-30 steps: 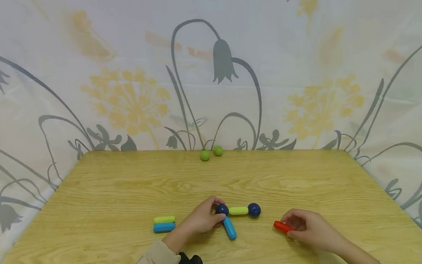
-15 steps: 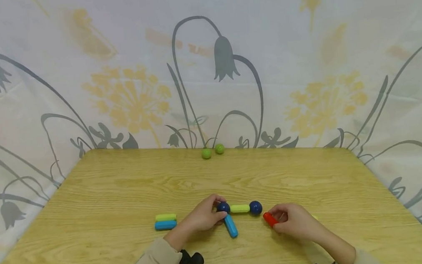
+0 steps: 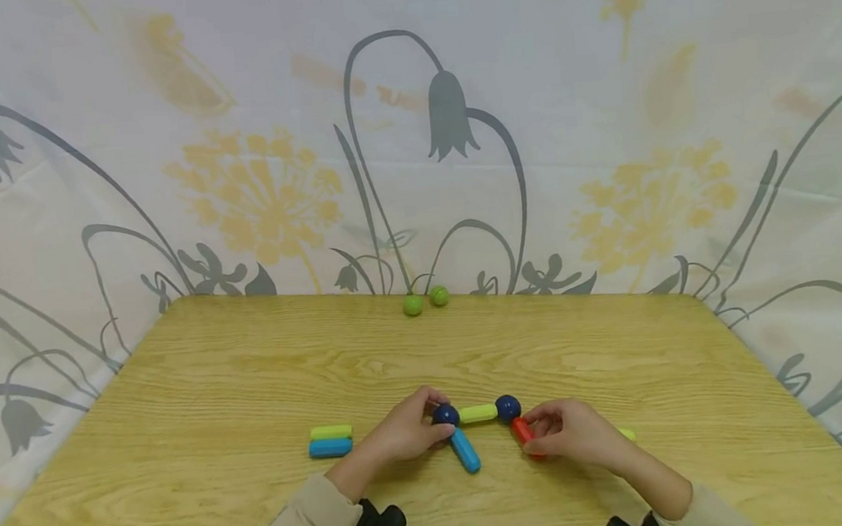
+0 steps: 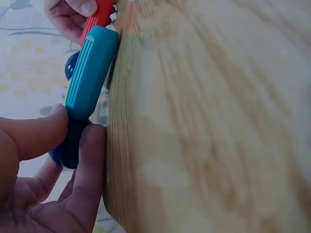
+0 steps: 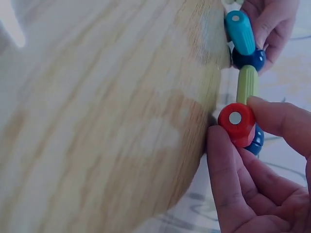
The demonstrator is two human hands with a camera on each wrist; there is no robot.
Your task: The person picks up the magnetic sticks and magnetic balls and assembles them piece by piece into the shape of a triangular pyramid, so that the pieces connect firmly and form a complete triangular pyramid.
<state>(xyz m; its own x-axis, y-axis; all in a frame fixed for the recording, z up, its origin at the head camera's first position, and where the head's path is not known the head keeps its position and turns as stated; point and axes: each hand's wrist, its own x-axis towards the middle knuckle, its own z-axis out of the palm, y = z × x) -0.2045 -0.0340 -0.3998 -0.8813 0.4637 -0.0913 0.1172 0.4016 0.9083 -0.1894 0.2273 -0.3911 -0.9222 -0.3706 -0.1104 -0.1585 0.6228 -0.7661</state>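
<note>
— What is each hand doing at the wooden table?

— The left hand has its thumb and fingers pinched on a dark blue ball. A blue stick runs from that ball toward the person, and a green stick runs from it sideways to a second dark blue ball.

— And the right?

— The right hand pinches a red stick between thumb and fingers, its far end right up against the second ball. In the right wrist view the red stick shows a small grey disc on its end face; the blue stick has the same.

— Anything readable on the pieces? A brand, a label?

— No writing that I can make out in any view.

— What else lies on the table?

— A green and a blue stick side by side, left of the left hand. Two green balls touching each other at the far edge, by the flowered cloth. A bit of something yellow-green peeks out behind the right hand; I cannot tell what it is.
</note>
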